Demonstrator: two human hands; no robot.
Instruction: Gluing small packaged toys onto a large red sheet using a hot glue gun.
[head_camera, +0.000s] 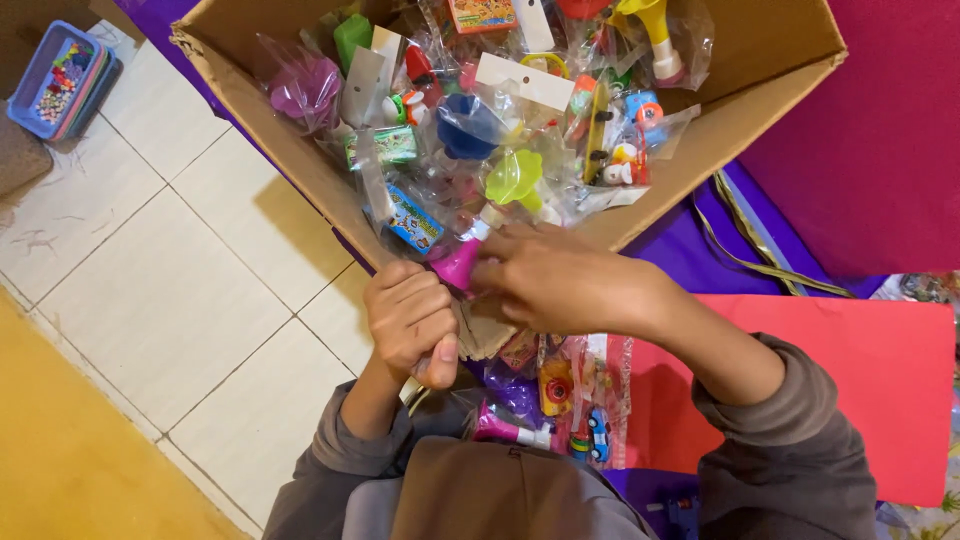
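- While the head view looks down, the left hand (410, 318) sits at the centre of the frame, fingers clenched around something I cannot tell.
- Just right of it, the right hand (560, 280) is grasping a pink toy horn (458, 264) in a clear bag, at the near edge of the cardboard box (760, 60).
- Filling the upper middle, the box is full of small bagged toys, among them a green funnel (515, 178).
- More bagged toys (570, 400) lie on the lap, below the hands.
- White floor tiles (170, 270) cover the left side, and a blue tray (60, 80) stands in the upper left corner.
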